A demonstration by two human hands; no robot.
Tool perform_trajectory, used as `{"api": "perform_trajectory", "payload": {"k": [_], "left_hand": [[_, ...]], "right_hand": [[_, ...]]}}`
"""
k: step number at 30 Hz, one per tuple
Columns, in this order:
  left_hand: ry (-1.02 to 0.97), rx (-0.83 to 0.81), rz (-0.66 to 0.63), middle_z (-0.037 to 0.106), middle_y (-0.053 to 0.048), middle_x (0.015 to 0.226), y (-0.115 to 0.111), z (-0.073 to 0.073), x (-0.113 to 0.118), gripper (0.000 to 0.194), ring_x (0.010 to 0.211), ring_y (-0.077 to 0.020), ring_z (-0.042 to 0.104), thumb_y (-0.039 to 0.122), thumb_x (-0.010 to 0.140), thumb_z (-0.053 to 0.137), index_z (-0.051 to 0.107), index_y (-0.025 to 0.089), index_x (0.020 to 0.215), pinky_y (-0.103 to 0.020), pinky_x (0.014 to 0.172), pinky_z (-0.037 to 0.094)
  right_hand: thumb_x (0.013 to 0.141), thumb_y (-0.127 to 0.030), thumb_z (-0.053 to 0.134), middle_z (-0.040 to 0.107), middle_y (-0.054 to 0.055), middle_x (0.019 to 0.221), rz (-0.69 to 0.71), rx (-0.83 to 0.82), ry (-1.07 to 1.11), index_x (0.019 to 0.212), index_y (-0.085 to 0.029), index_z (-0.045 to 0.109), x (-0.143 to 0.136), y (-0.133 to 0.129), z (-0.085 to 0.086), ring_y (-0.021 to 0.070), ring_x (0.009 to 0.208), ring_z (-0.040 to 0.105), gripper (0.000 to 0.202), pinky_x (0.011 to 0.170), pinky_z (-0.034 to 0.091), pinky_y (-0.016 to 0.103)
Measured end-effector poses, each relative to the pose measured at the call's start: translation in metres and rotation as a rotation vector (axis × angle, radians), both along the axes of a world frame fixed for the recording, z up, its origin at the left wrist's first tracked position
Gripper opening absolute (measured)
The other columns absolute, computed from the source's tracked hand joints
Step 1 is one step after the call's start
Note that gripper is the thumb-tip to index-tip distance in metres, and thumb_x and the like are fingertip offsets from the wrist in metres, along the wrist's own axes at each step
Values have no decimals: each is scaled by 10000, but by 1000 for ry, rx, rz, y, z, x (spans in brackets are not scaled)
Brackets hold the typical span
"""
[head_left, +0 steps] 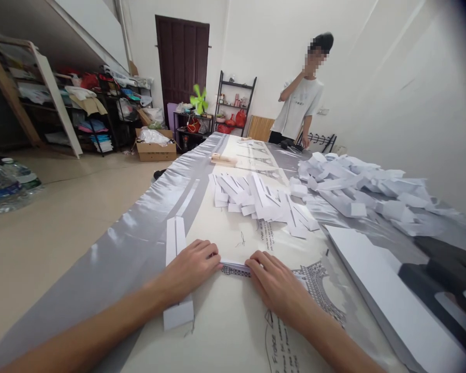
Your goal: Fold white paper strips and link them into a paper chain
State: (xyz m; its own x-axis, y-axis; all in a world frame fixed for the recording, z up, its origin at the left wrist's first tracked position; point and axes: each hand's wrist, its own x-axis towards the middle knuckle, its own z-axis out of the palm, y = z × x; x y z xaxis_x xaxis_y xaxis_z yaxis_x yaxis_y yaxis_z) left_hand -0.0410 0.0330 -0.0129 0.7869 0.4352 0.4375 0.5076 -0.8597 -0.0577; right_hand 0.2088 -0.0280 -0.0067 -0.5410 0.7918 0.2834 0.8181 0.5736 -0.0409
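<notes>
Holds a narrow folded paper strip low at the cloth-covered bench, left hand and right hand each in a closed grip on one end. Shows a long white paper piece partly beneath the left wrist, loose strips beyond, heaped folded paper farther right, a standing person.

Matt white paper for the folded strips, creased and sharp-edged. Beyond those strips, smooth pale wood for the small block. Left of the strips, glossy grey cloth, rippled like satin, on the tabletop. Right of the strips, matt, crumpled-looking white paper in the heap.
</notes>
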Motion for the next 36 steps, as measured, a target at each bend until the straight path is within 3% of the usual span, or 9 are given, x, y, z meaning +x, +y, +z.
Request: {"api": "perform_trajectory", "payload": {"k": [4,12,22,36], "left_hand": [[38,51,-104,626,-54,888,-5,6,3,181,831,-196,572,72,1000,470,588,145,883,-335,772,460],[39,65,-113,625,-53,878,-13,6,13,181,827,-195,578,52,983,486,580,143,857,-336,770,470],[146,164,-143,591,-54,832,-19,15,16,190,793,-205,548,9,944,493,584,134,835,-350,766,459],[49,28,-164,601,-17,770,-14,10,18,262,725,-170,554,50,994,455,582,161,794,-316,731,421]], "right_hand": [[981,-169,563,590,60,954,22,-33,73,992,-179,576,-7,4,-1,218,836,561,19,704,485,349],[991,-67,474,594,39,836,141,167,18,856,-173,576,-14,8,-3,186,722,518,200,661,408,328],[957,-10,485,568,32,836,151,217,-78,814,-177,545,-18,1,-6,177,724,500,228,665,383,321],[984,-35,462,586,31,820,165,162,-37,811,-185,567,-21,2,-3,173,714,525,252,668,382,312]]}}
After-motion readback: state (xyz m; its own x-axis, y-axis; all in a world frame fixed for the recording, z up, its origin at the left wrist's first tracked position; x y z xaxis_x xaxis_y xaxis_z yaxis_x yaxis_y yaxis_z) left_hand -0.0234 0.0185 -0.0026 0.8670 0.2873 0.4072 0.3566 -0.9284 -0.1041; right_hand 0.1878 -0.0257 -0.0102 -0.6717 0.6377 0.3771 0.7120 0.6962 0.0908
